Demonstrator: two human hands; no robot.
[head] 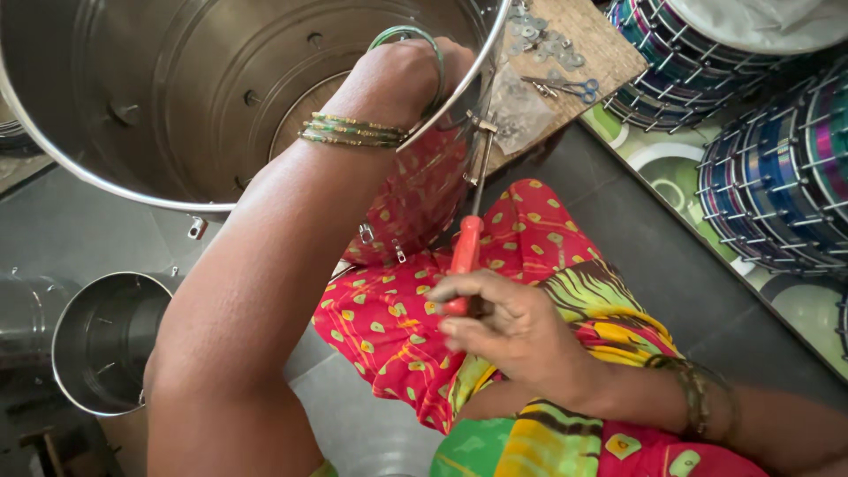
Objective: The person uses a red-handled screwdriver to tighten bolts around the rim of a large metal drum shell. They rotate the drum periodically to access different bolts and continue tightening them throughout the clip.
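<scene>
Right hand (512, 331) is closed round the red handle of a screwdriver (466, 256), fingers wrapped, thumb on top; the shaft runs up and a bit right to a small metal bracket (482, 126) on the outer wall of the big steel drum shell (106, 168), just under its rim. Left hand (397, 79) goes over the rim and down inside the shell, bangles on the wrist; its fingers are hidden behind the wall, so can't tell if they're pinching anything or just pressing.

To do this step well, as I judge it: keep the driver in line w/ the screw, tip seated square before any twist, push along the shaft so it doesn't cam out and scratch the steel. Inside hand likely needs to brace directly opposite the bracket. Shell leans on the lap cloth (397, 318), so it could roll; steady it w/ the forearm.

Relative to the grip: bracket sits well above the right hand, a full shaft away, and just beside the left hand w/ only the shell wall between.

Nearby: board (601, 53) w/ loose washers and blue-handled scissors (579, 87), smaller steel shell (102, 340) on the floor, finished drums (777, 168) at right.
</scene>
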